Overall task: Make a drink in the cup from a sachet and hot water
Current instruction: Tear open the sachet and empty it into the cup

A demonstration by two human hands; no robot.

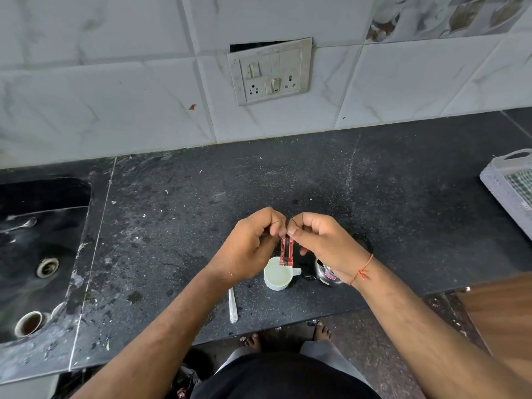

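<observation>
Both hands' fingers (283, 226) pinching red sachet (286, 251) top, above white cup (277, 275)

Sachet (286, 251) between hands, seemingly above cup (277, 274)

Red sachet (286, 251), white cup (278, 275), speckled black counter (403, 211), white marbled tiles (115, 96)

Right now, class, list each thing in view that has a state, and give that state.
Red sachet: hanging upright over the cup, top pinched by both hands.
White cup: upright, holding pale liquid.
Left hand: pinching sachet.
Right hand: pinching sachet.
Spoon: lying on counter.
Steel vessel: upright.
</observation>
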